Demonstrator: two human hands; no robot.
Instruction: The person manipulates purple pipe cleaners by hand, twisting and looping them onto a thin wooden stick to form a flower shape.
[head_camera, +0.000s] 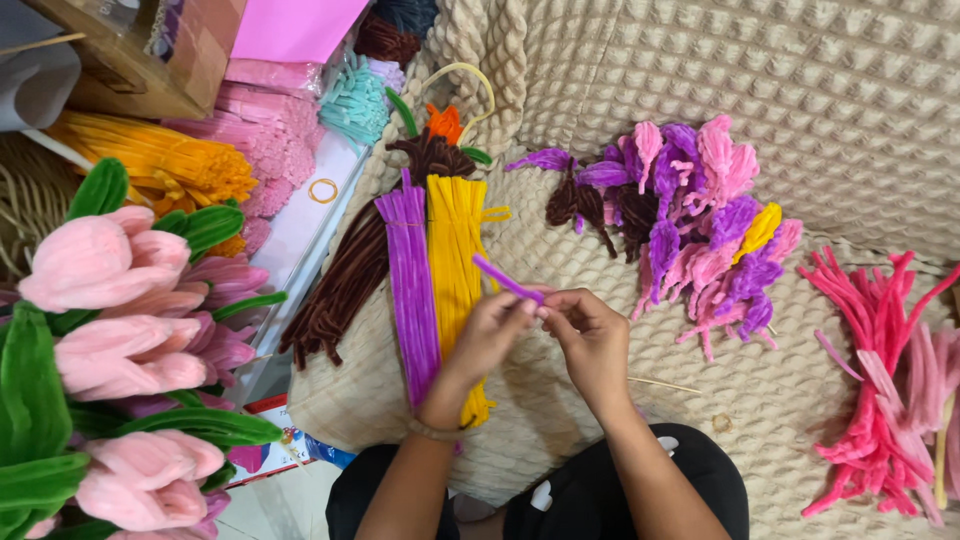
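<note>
My left hand (487, 337) and my right hand (593, 338) meet over a beige knobbly blanket (800, 90) and together pinch one purple pipe cleaner (505, 279), which sticks out up and to the left. Just left of my hands lie straight bundles of purple pipe cleaners (411, 280), yellow pipe cleaners (456, 255) and brown pipe cleaners (338, 285). A heap of folded purple, pink, brown and yellow petal shapes (690, 225) lies beyond my right hand.
Bent hot-pink pipe cleaners (885, 380) pile up at the right. A bouquet of pink pipe-cleaner tulips with green leaves (120, 340) fills the left foreground. Packs of orange, pink and mint pipe cleaners (250, 140) and a cardboard box (130, 50) sit at the upper left.
</note>
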